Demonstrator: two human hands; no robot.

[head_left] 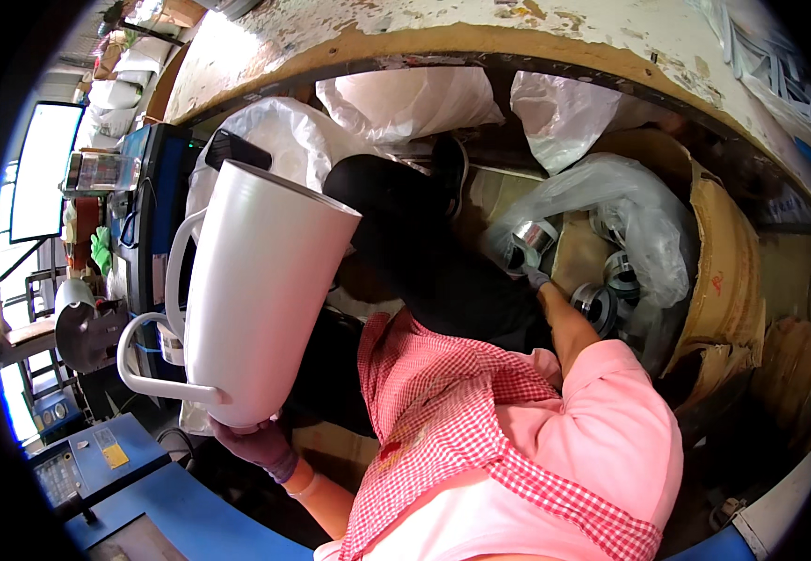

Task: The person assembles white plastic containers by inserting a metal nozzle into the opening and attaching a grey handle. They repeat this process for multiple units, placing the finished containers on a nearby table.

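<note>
The tall mug (260,290) is on the left, with the left hand (258,449) at its bottom end. The box (728,266) is on the right. A plastic liner (653,201) sits in the box, with round parts (594,307) inside. The right hand (537,278) is by the box's left edge, next to one round part. Ahead is the surface (349,28), with sacks (405,101) under its near edge. A machine (120,453) is at the near left.

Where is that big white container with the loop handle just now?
In the head view, the white container is left of centre, its lower end in the person's left hand, above and to the right of the blue machine.
</note>
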